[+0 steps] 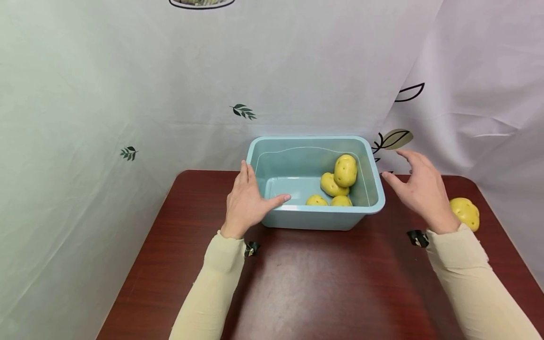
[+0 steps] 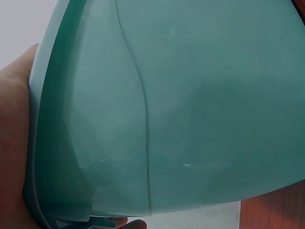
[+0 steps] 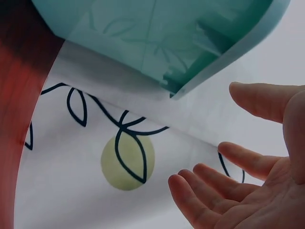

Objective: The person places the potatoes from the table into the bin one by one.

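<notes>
A light-blue plastic bin (image 1: 306, 219) stands on the table with several yellow potatoes (image 1: 345, 171) gathered towards its right side. My left hand (image 1: 248, 204) rests on the bin's left front corner, its fingers straight along the left rim and its thumb stretched across the front rim. In the left wrist view the palm lies against the rim, beside the bin's outer wall (image 2: 200, 105). My right hand (image 1: 420, 191) hovers just right of the bin, apart from it, with spread fingers and nothing held. Another potato (image 1: 466, 213) lies on the table, partly hidden behind the right wrist.
The dark red-brown table (image 1: 314, 283) extends in front of the bin and to both sides. A pale cloth (image 1: 306, 71) with printed leaves hangs behind the table and along its sides, close to the bin's back.
</notes>
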Demonstrator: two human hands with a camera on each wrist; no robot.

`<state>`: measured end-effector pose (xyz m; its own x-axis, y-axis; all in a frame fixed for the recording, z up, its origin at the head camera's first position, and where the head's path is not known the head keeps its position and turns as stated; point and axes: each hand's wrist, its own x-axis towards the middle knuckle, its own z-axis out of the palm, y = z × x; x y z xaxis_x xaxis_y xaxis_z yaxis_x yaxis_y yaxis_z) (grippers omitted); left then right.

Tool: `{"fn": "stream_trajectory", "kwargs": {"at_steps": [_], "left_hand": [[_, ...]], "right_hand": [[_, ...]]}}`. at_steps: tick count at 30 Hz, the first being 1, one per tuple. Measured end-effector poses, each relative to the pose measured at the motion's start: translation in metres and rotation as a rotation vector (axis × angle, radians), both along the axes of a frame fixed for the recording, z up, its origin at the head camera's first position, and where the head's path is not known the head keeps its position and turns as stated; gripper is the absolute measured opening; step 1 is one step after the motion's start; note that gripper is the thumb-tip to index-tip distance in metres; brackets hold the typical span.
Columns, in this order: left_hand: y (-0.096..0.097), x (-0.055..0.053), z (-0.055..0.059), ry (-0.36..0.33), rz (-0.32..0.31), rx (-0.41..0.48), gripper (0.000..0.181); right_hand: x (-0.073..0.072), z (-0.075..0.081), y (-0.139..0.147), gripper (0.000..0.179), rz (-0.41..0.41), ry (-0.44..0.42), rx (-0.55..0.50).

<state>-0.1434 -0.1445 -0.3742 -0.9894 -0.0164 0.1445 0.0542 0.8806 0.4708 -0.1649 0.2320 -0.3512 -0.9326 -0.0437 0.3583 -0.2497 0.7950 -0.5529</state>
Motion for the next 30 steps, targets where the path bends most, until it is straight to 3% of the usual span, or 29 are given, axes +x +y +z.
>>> {"fn": "stream_trajectory", "kwargs": {"at_steps": [30], "left_hand": [[-0.001, 0.001, -0.001, 0.015, -0.001, -0.006, 0.134]], "right_hand": [[0.01, -0.03, 0.052, 0.065, -0.084, -0.088, 0.067]]}}
